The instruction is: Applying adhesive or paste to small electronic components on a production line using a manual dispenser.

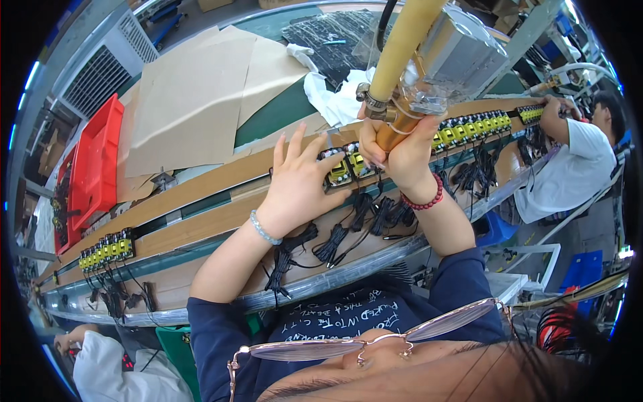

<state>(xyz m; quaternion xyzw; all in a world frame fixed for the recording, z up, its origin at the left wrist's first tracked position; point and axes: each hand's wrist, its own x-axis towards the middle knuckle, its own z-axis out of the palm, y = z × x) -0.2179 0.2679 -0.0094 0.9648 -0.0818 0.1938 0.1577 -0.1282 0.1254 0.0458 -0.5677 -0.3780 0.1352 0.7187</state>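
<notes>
Transformers (348,167) on the conveyor (201,184), between both hands; cardboard sheets (194,100) behind; tray (94,161) far left

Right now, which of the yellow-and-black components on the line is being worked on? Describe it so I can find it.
Follow the long wooden rail to its middle. There the left hand lies spread against a short pair of components. Unlike the longer untouched rows either side, this pair sits under the hanging yellow-handled tool gripped by the right hand.

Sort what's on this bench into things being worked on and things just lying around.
In use: yellow-and-black components under the left hand; hanging tool gripped by the right hand; bundled black leads.
Lying about: cardboard sheets, red bins, white cloth.
</notes>
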